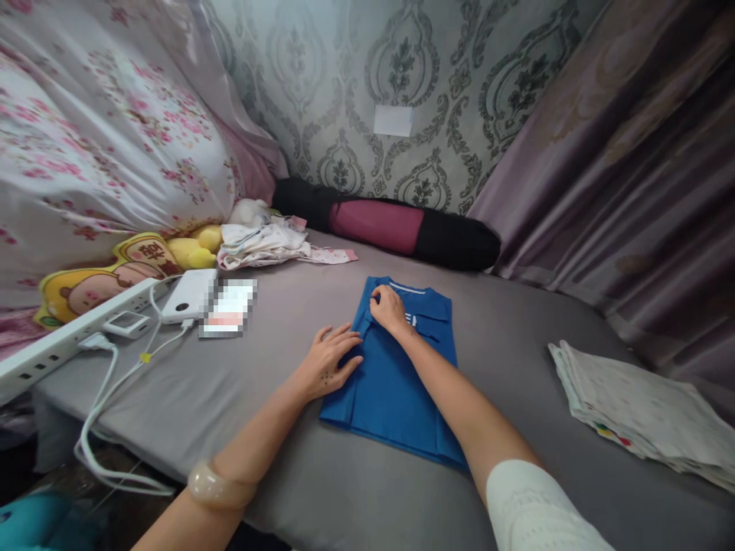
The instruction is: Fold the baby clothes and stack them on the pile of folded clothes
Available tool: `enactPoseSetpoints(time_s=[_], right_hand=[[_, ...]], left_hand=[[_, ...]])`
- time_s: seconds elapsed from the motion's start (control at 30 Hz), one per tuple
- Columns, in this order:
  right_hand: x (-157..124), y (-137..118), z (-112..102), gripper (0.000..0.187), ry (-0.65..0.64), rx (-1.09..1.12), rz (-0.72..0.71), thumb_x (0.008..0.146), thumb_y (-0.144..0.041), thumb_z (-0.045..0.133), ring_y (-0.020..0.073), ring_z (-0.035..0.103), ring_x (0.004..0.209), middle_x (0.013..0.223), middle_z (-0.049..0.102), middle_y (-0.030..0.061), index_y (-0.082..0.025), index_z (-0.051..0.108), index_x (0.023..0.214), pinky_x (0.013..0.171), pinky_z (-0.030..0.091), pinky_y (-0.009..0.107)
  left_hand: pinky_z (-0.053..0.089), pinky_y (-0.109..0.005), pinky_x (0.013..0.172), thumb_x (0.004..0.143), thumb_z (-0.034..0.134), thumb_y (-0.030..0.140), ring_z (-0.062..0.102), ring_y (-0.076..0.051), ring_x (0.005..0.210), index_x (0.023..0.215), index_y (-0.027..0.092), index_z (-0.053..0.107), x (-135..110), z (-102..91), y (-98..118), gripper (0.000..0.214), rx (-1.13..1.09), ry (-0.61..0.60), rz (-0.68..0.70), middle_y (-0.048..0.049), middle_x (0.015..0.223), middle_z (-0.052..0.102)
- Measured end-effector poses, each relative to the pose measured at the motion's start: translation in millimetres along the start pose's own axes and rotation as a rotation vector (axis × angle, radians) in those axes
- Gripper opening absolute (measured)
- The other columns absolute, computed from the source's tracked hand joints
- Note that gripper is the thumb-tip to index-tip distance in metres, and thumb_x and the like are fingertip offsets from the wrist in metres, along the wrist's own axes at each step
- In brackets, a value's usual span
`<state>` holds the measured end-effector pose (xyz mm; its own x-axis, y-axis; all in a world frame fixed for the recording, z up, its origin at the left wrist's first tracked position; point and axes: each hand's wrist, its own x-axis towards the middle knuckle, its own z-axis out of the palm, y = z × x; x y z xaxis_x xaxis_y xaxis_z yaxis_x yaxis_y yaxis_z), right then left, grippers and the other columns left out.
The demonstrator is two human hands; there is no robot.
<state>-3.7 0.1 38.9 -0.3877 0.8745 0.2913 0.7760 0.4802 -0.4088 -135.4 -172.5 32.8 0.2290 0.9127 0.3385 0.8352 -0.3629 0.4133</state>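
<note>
Here, blue garment [393,398], under right fingers [379,293], left fingers [347,342] at edge

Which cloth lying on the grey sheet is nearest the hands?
The blue garment in the middle: left hand at its edge, right hand near its collar. The pale stack lies right; the rumpled pile, behind left.

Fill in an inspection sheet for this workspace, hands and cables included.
Surface: gray sheet, mostly smooth.
Job's things: blue top, laid flat, white lettering partly hidden.
Clutter: folded pale cloth, crumpled clothes, white power bank, yellow plush toy.
Hands: left hand spread at the top's left edge; right hand curled near its collar; grip unclear.
Cables: white cable hanging over the edge beside white power strip.
Surroundings: patterned wallpaper, purple curtain, black-and-maroon long bag.
</note>
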Motion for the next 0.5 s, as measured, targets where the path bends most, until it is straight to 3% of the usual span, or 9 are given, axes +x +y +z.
enactPoseSetpoints(time_s=[0.13,0.23,0.37,0.5], right_hand=[[-4.2,-6.9,0.5,0.017,-0.103,-0.076,-0.029,0.090,-0.026,0.048,0.0200,0.056,0.102,0.107,0.064,0.0081,-0.018,0.062,0.098,0.090,0.039,0.030],[2.9,-11.0,0.3,0.031,-0.092,-0.109,-0.040,0.097,-0.029,0.035,0.0207,0.054,0.111,0.116,0.063,0.0106,-0.016,0.062,0.106,0.098,0.035,0.032],[18.8,-17.9,7.4,0.047,-0.105,-0.150,-0.004,0.099,-0.032,0.027,0.0256,0.029,0.137,0.147,0.040,0.0148,-0.008,0.048,0.133,0.112,0.017,0.042],[25.9,-23.0,23.0,0.060,-0.202,-0.172,0.057,0.099,-0.039,0.024,0.0266,0.013,0.144,0.155,0.022,0.0155,-0.002,0.029,0.146,0.115,0.006,0.045]], left_hand=[[0.022,-0.051,0.112,0.094,0.043,0.040,0.039,-0.025,0.135,0.122,0.023,0.056,0.7,-1.3,2.0,0.035,-0.008,-0.009,-0.009,-0.0079,0.133,0.058],[0.022,-0.051,0.112,0.094,0.042,0.040,0.039,-0.025,0.135,0.123,0.023,0.055,1.3,-2.2,3.4,0.035,-0.008,-0.012,-0.010,-0.0084,0.133,0.057],[0.023,-0.052,0.112,0.095,0.042,0.040,0.040,-0.025,0.134,0.123,0.023,0.055,1.6,-3.7,4.6,0.036,-0.007,-0.024,-0.013,-0.0084,0.133,0.057],[0.023,-0.052,0.112,0.095,0.041,0.040,0.040,-0.025,0.134,0.123,0.023,0.056,1.1,-4.7,5.1,0.036,-0.006,-0.029,-0.011,-0.0088,0.133,0.058]])
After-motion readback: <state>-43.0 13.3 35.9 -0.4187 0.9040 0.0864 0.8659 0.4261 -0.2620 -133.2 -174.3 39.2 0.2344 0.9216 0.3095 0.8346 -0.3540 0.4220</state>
